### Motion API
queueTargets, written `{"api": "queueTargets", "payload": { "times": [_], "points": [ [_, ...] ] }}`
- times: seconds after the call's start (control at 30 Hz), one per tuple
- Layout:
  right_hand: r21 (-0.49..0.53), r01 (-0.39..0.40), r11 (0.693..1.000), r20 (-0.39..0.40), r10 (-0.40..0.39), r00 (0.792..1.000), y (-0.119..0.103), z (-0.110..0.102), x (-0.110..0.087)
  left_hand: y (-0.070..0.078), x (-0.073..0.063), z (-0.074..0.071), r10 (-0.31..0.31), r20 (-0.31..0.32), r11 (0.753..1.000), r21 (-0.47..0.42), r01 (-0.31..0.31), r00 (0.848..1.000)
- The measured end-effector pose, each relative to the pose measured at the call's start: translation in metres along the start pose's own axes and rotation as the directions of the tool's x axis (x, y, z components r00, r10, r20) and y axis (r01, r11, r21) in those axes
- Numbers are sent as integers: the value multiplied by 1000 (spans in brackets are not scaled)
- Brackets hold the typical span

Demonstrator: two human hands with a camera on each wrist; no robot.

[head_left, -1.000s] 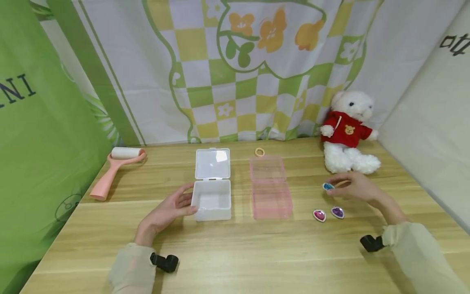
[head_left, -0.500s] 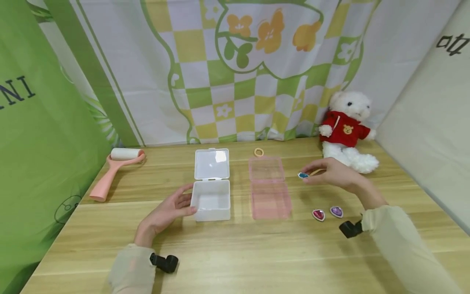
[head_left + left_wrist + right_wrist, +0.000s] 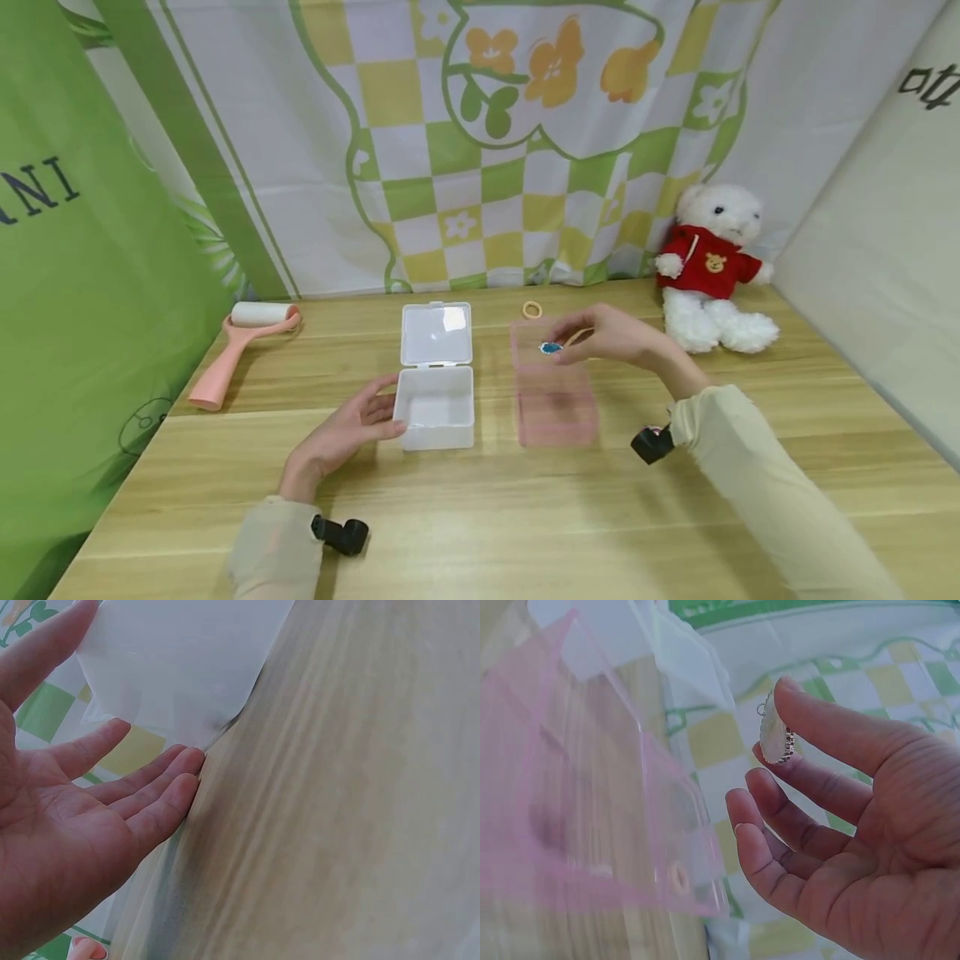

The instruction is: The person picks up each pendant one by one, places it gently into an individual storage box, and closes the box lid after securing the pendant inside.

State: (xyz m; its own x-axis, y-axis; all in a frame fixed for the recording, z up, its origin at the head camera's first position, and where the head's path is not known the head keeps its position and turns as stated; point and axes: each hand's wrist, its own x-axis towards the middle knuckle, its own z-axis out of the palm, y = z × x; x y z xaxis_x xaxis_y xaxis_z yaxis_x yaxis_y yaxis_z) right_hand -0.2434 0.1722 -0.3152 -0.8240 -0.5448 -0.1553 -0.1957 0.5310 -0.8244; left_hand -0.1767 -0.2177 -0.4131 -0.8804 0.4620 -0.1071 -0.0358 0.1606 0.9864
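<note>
My left hand [image 3: 345,429] rests at the left side of an open white plastic box [image 3: 438,438], its thumb at the front corner. In the left wrist view its fingers [image 3: 161,795] lie nearly straight against the box wall. My right hand [image 3: 618,337] pinches a blue gem pendant [image 3: 551,348] between thumb and index finger, held over the lid end of an open pink see-through box [image 3: 558,425]. The right wrist view shows the pendant's pale back, beaded edge and small loop, with the other fingers loosely bent. Both boxes have their lids folded back.
A yellow ring [image 3: 532,310] lies behind the pink box. At the left is a pink-handled lint roller [image 3: 225,367]; a white teddy bear [image 3: 708,267] in a red top sits back right. The right forearm mostly hides a pink pendant [image 3: 656,429] and fully hides a purple one.
My right hand has carried the blue pendant leftward from beside the bear to above the pink box. Its sleeve now covers where the other pendants lay. My left hand stays at the white box.
</note>
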Motion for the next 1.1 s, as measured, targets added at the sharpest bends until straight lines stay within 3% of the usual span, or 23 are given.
{"api": "queueTargets", "payload": {
  "times": [0.33,0.63,0.87,1.1],
  "points": [
    [-21,71,997,124,-68,990,-27,28,34,2,1,0,-7,4,1000,-18,7,1000],
    [-51,44,998,195,-33,980,-49,64,65,2,1,0,-4,13,1000,-19,4,1000],
    [-36,64,997,230,-54,972,-60,89,86,1,3,0,-2,17,1000,-18,2,1000],
    [-75,74,994,241,-54,969,-63,99,100,2,1,-2,-16,7,1000,-16,16,1000]
  ]
}}
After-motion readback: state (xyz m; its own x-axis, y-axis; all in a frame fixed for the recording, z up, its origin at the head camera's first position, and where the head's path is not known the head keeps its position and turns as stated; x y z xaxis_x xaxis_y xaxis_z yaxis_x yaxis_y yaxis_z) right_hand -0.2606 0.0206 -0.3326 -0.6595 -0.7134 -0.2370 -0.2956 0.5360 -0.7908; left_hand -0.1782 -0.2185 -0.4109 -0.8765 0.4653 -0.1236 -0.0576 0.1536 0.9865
